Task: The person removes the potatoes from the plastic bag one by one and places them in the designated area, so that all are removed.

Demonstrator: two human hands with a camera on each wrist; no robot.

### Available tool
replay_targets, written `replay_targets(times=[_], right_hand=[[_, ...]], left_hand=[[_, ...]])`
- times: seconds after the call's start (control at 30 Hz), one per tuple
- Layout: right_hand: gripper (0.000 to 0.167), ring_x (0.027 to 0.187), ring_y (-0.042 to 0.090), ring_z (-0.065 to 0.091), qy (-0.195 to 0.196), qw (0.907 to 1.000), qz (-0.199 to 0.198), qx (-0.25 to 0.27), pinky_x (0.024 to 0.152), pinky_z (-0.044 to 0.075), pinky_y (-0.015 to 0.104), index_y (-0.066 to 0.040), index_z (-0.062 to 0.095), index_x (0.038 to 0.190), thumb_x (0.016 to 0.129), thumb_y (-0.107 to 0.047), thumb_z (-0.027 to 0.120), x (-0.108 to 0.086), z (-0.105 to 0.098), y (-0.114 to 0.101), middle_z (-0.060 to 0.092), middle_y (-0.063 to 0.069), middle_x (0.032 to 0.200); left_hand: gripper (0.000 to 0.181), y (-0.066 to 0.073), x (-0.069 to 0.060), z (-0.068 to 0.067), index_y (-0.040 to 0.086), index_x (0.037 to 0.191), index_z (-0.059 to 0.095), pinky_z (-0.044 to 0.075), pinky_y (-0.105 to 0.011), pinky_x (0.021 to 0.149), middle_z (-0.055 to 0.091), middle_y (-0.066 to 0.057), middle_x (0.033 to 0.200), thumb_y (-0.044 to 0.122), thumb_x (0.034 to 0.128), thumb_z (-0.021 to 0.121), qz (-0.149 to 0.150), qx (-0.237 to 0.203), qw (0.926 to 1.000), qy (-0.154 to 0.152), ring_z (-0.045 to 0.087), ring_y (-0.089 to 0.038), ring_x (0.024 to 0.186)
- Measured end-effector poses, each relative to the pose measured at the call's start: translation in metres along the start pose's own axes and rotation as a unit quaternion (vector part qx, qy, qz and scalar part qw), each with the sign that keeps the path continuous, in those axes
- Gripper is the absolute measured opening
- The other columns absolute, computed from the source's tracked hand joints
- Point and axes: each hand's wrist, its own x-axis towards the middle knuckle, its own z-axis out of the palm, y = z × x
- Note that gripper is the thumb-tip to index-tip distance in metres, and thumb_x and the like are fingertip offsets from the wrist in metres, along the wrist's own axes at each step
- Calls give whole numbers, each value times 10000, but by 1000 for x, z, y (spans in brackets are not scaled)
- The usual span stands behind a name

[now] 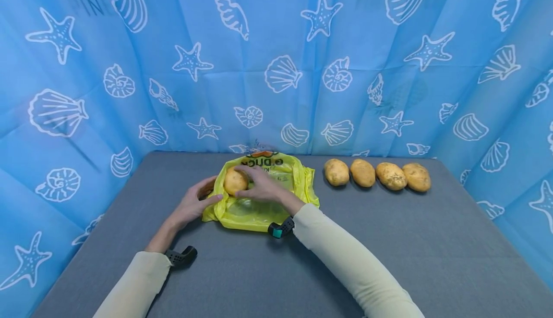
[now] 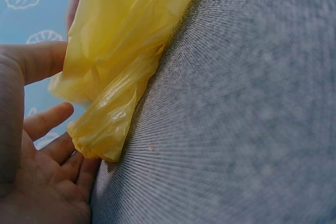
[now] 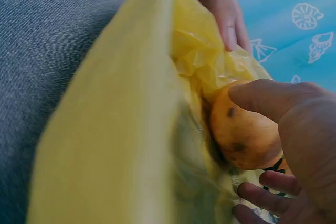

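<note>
A yellow plastic bag [image 1: 246, 222] lies on the table with its mouth spread. At the bag's left end, my right hand [image 1: 263, 186] holds a potato [image 1: 234, 182], thumb on the near side and fingers reaching round the far side. In the right wrist view the thumb crosses that potato [image 3: 244, 129] and several fingers stay apart below it. My left hand [image 1: 194, 202] is at the bag's left edge, thumb touching the plastic. In the left wrist view this hand's [image 2: 47, 166] other fingers extend loosely beside a crumpled part of the bag [image 2: 107, 121].
Right of the bag, several more potatoes stand in a row, from the leftmost potato [image 1: 336, 172] to the rightmost potato [image 1: 416, 177]. A grey cloth covers the table [image 1: 268, 270]. Behind and beside it hangs a blue curtain [image 1: 259, 44] with white shell prints.
</note>
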Motion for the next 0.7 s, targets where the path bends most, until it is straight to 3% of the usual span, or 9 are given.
replay_targets(times=[0.7], right_hand=[[654,1203,264,542,403,9974,34,597,945,515,420,-162,479,1470,900,-185,800,5,14,-5,538,119,1365]], left_hand=[[655,-1,0,1,48,1549,391,329,-608,1124,458,-208,1515,288,1003,664,-52,12,10000,7,434,-398,1374]])
